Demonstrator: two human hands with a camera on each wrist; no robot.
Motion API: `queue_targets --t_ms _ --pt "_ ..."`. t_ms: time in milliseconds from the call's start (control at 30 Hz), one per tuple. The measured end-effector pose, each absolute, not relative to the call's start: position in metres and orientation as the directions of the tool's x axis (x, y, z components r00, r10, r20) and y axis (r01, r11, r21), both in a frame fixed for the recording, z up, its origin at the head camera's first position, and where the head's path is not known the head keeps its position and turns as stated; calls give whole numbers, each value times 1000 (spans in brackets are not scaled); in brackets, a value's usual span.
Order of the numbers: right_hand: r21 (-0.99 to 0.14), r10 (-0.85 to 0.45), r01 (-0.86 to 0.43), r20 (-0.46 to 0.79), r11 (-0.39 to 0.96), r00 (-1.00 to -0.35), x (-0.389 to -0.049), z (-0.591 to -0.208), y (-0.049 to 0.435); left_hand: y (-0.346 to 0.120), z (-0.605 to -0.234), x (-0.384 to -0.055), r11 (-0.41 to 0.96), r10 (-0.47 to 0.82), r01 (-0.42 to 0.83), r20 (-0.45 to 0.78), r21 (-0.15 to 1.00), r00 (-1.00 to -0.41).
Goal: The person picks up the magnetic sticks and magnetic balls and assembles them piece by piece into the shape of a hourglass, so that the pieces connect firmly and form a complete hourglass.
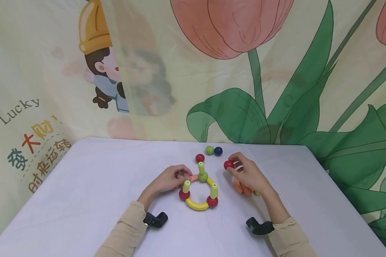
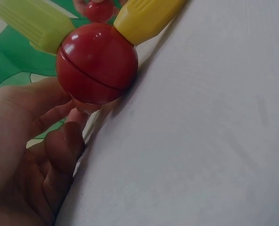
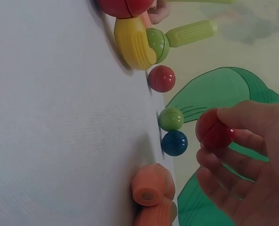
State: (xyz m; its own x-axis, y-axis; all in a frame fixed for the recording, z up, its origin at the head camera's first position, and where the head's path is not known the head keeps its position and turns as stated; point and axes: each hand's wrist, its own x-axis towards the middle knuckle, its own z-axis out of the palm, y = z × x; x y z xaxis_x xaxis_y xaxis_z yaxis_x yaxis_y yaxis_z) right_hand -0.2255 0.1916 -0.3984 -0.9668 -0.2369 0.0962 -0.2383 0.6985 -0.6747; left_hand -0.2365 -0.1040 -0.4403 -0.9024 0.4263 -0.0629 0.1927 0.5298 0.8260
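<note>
A ring of curved yellow rods (image 1: pixel 197 205) and an orange curved rod (image 1: pixel 194 177), joined by red and green balls, stands on the table with light-green sticks (image 1: pixel 214 191) rising from it. At the ring's left side my left hand (image 1: pixel 175 177) pinches the orange curved rod, its fingers covering the rod's middle. The red ball (image 2: pixel 97 63) at that rod's near end looms large in the left wrist view. To the right of the ring, my right hand (image 1: pixel 247 173) holds a loose red ball (image 3: pixel 214 130) between thumb and fingertips, raised above the table.
Behind the ring lie a red ball (image 1: pixel 199 158), a green ball (image 1: pixel 209 150) and a dark blue ball (image 1: pixel 218 151). Several orange rods (image 1: pixel 241 187) lie beneath my right hand, beside a partly hidden light-green piece (image 1: pixel 256 193). A printed cloth backdrop rises behind the white table (image 1: pixel 83 200).
</note>
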Motion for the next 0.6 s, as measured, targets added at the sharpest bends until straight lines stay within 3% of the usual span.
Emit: queue_targets --t_ms 600 --pt "-719 -332 -288 85 632 -939 -219 -391 190 -105 -443 -238 524 430 192 -63 830 -900"
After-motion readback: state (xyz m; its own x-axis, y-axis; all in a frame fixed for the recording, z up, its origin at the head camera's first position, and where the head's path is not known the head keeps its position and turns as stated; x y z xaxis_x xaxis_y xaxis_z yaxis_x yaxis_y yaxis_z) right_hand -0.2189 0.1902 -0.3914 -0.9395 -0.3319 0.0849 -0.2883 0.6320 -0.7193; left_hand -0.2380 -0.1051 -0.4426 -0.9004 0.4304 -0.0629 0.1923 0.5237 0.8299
